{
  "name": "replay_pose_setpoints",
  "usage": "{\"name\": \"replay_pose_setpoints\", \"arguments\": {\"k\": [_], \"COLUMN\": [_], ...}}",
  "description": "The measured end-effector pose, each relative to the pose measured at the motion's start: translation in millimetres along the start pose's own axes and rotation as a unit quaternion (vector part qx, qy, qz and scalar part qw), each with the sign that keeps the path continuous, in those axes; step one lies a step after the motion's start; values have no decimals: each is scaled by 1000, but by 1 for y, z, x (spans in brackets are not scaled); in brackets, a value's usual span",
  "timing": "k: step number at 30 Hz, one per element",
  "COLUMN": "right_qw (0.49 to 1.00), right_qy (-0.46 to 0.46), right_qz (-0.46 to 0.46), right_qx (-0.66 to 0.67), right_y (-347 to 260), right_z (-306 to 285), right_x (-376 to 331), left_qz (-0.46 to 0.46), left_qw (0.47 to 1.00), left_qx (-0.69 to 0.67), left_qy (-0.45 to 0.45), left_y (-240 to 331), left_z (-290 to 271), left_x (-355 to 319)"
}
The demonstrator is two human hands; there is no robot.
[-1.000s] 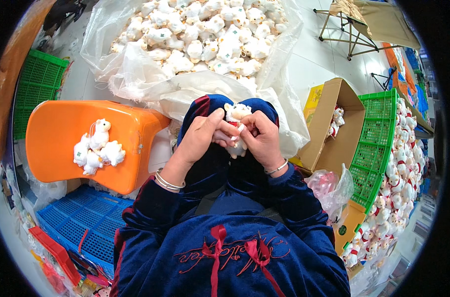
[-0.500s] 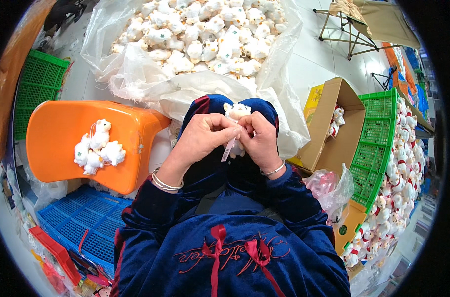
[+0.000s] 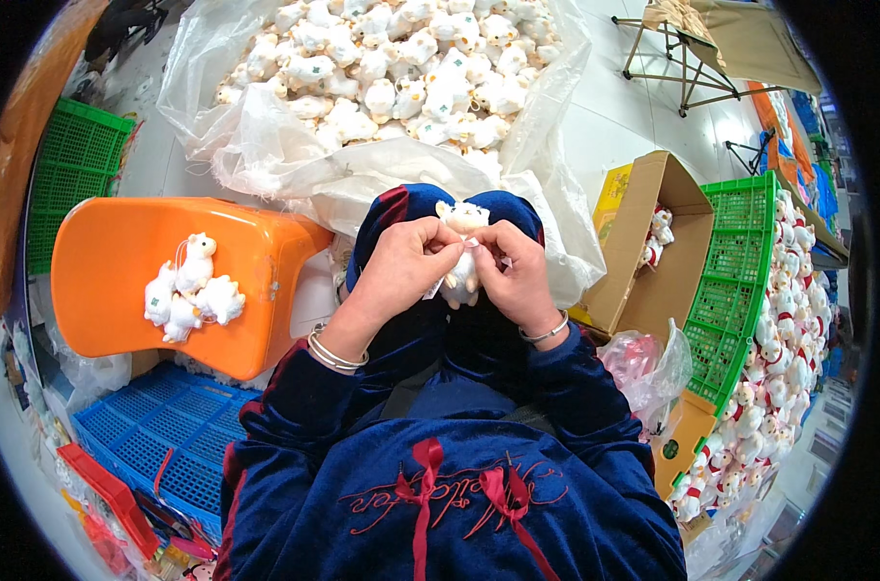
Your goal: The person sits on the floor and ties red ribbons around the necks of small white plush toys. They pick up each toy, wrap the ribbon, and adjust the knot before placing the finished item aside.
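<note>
A small white plush animal (image 3: 458, 283) sits upright between my knees, its head (image 3: 462, 215) showing above my fingers. At its neck is a pale, narrow ribbon (image 3: 471, 244). My left hand (image 3: 408, 261) pinches the ribbon on one side, and a printed ribbon end (image 3: 434, 289) hangs below those fingers. My right hand (image 3: 514, 269) pinches the ribbon on the other side, close to the toy's neck. Both hands are closed with thumb and forefinger together. Whether the ribbon is knotted is hidden by the fingers.
Ahead lies a large clear plastic bag (image 3: 256, 145) heaped with white plush toys. On the left, several plush toys (image 3: 183, 295) lie on an orange stool (image 3: 101, 281), beside a blue crate (image 3: 159, 416). At right stand a cardboard box (image 3: 643, 261) and a green crate (image 3: 735, 242) near red-scarfed toys.
My hands have drawn slightly apart, showing the ribbon stretched between them at the toy's neck. The hanging end by my left hand has shifted left and shows less.
</note>
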State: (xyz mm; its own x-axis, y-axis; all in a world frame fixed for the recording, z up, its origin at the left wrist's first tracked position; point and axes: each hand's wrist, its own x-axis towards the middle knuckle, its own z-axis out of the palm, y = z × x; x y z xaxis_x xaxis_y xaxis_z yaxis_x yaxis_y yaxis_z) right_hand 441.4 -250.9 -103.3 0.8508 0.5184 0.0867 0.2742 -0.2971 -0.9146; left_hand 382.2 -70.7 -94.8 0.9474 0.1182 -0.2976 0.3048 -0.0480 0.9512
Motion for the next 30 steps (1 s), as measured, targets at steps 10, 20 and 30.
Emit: {"name": "replay_pose_setpoints", "arguments": {"k": [10, 20, 30], "right_qw": [994, 984, 977], "right_qy": [-26, -11, -8], "right_qz": [62, 90, 108], "right_qx": [90, 156, 185], "right_y": [8, 16, 12], "right_z": [-5, -5, -6], "right_x": [1, 1, 0], "left_qz": [-8, 116, 80], "left_qw": [999, 991, 994], "left_qx": [50, -34, -34], "left_qy": [1, 60, 65], "left_y": [12, -8, -10], "left_z": [5, 28, 31], "left_x": [-4, -1, -1]}}
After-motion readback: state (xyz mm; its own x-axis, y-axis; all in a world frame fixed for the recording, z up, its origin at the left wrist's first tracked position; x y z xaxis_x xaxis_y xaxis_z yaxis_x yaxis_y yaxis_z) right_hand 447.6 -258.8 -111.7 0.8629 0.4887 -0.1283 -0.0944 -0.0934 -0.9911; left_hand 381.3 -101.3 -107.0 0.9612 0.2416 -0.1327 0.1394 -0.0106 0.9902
